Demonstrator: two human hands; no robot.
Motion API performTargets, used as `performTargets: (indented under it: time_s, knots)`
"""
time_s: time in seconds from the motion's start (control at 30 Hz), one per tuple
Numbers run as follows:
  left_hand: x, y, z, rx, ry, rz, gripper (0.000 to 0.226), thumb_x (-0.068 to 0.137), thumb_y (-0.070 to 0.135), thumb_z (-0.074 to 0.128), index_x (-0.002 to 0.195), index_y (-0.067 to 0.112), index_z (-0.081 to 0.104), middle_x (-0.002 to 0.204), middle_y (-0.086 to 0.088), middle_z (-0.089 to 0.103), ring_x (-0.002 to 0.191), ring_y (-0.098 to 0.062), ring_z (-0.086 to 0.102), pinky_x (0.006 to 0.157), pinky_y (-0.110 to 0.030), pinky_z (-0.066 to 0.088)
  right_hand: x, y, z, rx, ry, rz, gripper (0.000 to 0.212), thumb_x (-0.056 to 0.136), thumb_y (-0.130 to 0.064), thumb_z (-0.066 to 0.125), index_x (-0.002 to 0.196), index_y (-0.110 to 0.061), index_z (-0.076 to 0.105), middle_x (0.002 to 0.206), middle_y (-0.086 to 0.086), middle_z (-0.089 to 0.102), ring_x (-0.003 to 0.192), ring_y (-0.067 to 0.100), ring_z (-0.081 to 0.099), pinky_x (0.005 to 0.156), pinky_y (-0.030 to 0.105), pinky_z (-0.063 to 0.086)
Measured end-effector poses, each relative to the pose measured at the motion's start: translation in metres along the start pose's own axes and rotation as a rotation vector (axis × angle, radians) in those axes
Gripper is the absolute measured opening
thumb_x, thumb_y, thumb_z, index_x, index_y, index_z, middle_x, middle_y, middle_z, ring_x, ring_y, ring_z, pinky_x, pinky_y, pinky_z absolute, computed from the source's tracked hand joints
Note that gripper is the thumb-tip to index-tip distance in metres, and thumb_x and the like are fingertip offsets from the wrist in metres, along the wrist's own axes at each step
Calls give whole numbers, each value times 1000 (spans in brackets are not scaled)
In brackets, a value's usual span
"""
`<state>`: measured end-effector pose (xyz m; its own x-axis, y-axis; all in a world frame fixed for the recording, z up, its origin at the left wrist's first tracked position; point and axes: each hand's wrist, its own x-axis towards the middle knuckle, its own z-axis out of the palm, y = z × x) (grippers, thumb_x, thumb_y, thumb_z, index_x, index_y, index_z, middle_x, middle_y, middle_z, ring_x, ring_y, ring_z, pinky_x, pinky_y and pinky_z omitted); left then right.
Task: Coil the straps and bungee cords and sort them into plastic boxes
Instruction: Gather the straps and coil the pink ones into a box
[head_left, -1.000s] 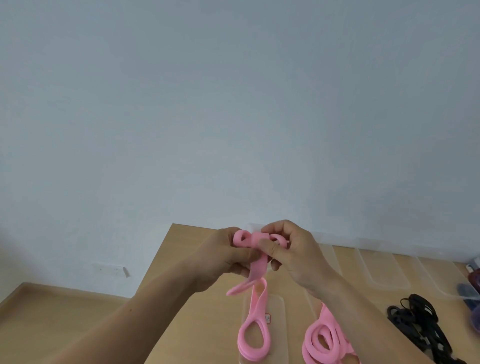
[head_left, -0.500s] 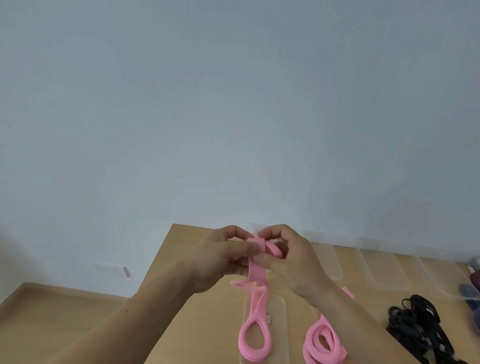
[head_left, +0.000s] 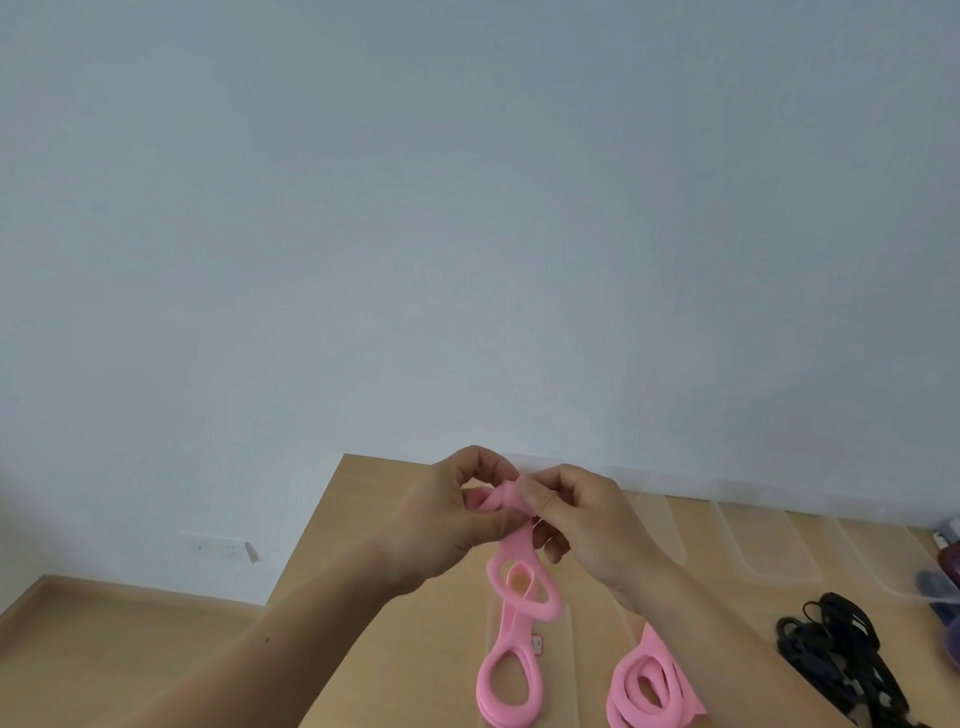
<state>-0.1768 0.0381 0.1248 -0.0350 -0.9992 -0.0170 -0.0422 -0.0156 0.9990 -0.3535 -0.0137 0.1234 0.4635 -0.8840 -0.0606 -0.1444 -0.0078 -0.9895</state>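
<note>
I hold a pink strap up over the table with both hands. My left hand pinches the rolled top end from the left, and my right hand pinches it from the right. Below the hands the strap hangs in loops, with its lowest loop over a clear plastic lid. Another pink strap lies coiled to the right, partly behind my right forearm. A heap of black cords lies further right.
Several clear plastic boxes stand in a row along the wall at the back of the wooden table. Dark objects sit at the right edge. The table's left edge drops to the floor.
Both hands have kept rolling the strap's top end, and the roll is tighter between the fingers. The hanging part has shifted, forming a wider loop just under the hands.
</note>
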Motion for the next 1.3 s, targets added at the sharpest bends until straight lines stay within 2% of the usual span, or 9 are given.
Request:
performTargets:
  time_s: [0.1,0.23,0.37,0.53,0.73,0.9,1.0,1.17,1.3]
  knots:
    - [0,3,-1,-2,-2,-64,44,79,13,83,115,9,57,110,-15,66,89,-28,73,73,-34,59,1,2,-2,10,10,-27,15,92,-27,68,89,-13,69,64,11,64,56,24,54,51,27,47]
    - [0,6,-3,13,-158,-159,40,86,13,75,116,-4,55,101,-19,74,94,-35,73,81,-45,60,-2,2,-2,48,-18,-32,13,89,-25,72,96,-14,71,72,12,67,61,25,57,54,29,50]
    - [-2,9,-4,-71,-191,-207,40,87,6,74,120,-4,53,102,-21,74,91,-34,73,73,-35,59,-5,1,-1,39,-13,-36,17,86,-21,74,102,-16,69,85,8,72,66,22,64,58,28,54]
    - [0,11,-3,-184,-229,-242,42,81,11,74,117,-5,59,105,-21,71,87,-32,70,77,-35,57,-8,3,-4,21,-18,-62,23,84,-19,78,103,-28,68,99,6,72,91,30,68,76,39,61]
    - [0,12,-1,-217,-147,-242,41,84,26,71,109,-5,62,92,-18,71,78,-29,67,69,-32,55,-10,3,-3,-11,-58,-96,36,78,-12,80,102,-37,66,103,7,70,100,30,65,87,40,58]
    - [-1,8,-4,-174,-88,-173,43,80,17,80,109,-6,59,100,-26,71,84,-33,70,81,-41,58,-11,3,-7,132,-49,-11,47,70,-37,84,110,-22,64,103,10,71,86,29,71,77,33,58]
    - [-1,7,-4,-111,-72,-113,40,78,11,80,108,-3,59,96,-22,68,81,-29,69,82,-40,57,-11,1,-6,160,-66,53,51,74,-58,71,98,-13,69,88,9,72,70,23,69,67,33,56]
    - [-3,1,1,30,-60,-27,29,80,0,79,103,3,62,84,-5,68,75,-15,67,71,-22,53,-10,1,-3,40,-41,78,55,73,-60,66,86,-7,67,72,6,70,61,22,67,59,30,54]
    - [-6,1,3,93,-83,-15,30,80,1,79,104,6,61,87,-3,69,78,-14,66,72,-24,53,-11,2,-4,9,-22,55,44,69,-55,73,83,-14,73,68,6,69,58,19,65,59,32,54]
